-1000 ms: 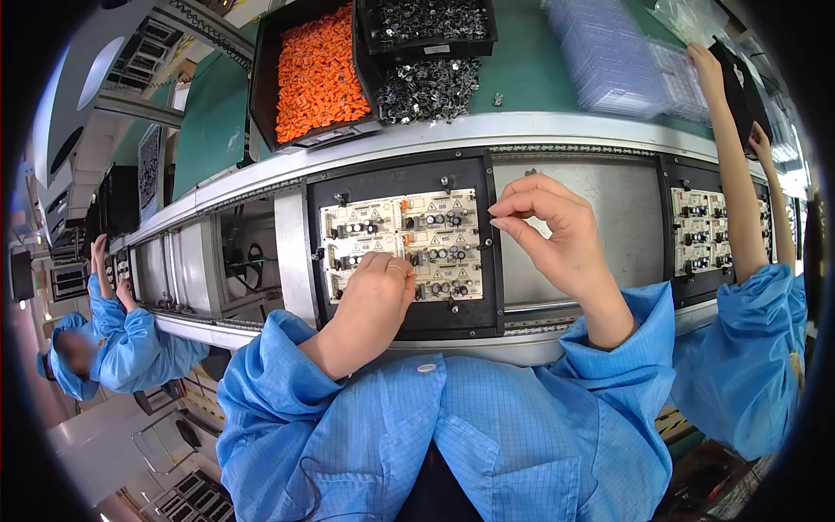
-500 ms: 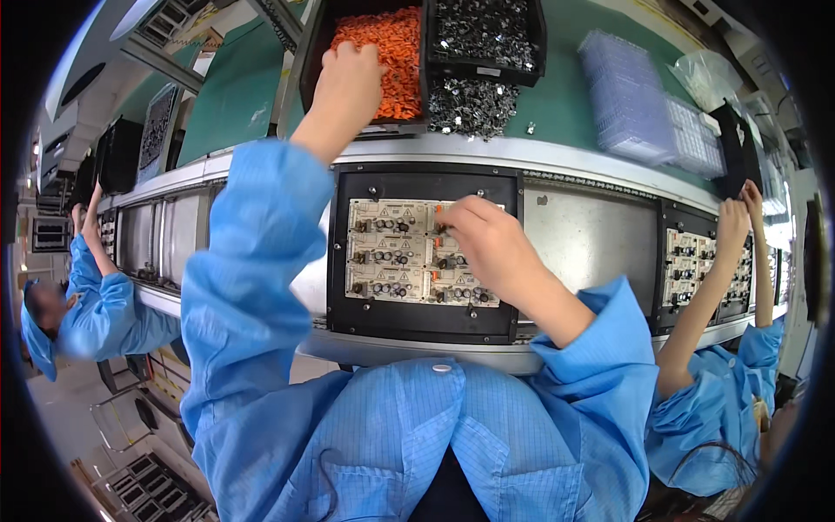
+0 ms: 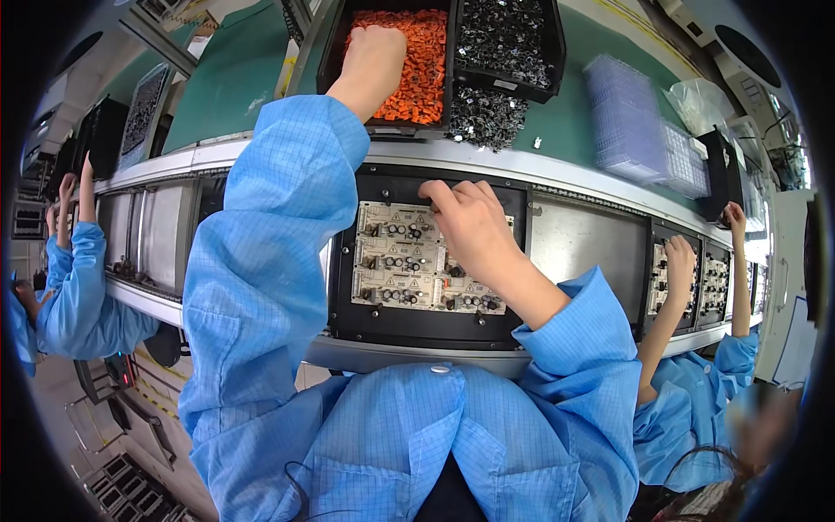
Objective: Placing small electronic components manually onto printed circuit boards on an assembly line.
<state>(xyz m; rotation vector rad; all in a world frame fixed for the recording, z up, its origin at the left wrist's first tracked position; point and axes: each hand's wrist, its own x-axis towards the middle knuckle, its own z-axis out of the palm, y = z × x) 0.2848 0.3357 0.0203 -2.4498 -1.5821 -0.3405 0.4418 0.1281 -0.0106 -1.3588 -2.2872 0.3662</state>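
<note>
My left hand (image 3: pixel 374 56) reaches far forward into a black bin of small orange parts (image 3: pixel 422 61), its fingers curled down into the pile. My right hand (image 3: pixel 470 222) rests on the upper middle of a pale circuit board panel (image 3: pixel 391 265) studded with small dark components. Its bent fingertips touch the board, and whether they pinch anything is hidden. The panel lies in a black carrier (image 3: pixel 348 313) on the conveyor line in front of me.
A black bin of dark metal parts (image 3: pixel 504 39) stands right of the orange bin, with a loose pile (image 3: pixel 487 113) before it. Clear plastic trays (image 3: pixel 626 122) lie on the green mat. A co-worker's hand (image 3: pixel 678 261) works boards at right; another co-worker's sleeve (image 3: pixel 78 261) shows at left.
My left hand left the board and went up into the orange bin, now dug into the parts. My right hand shifted left and down onto the board's upper middle.
</note>
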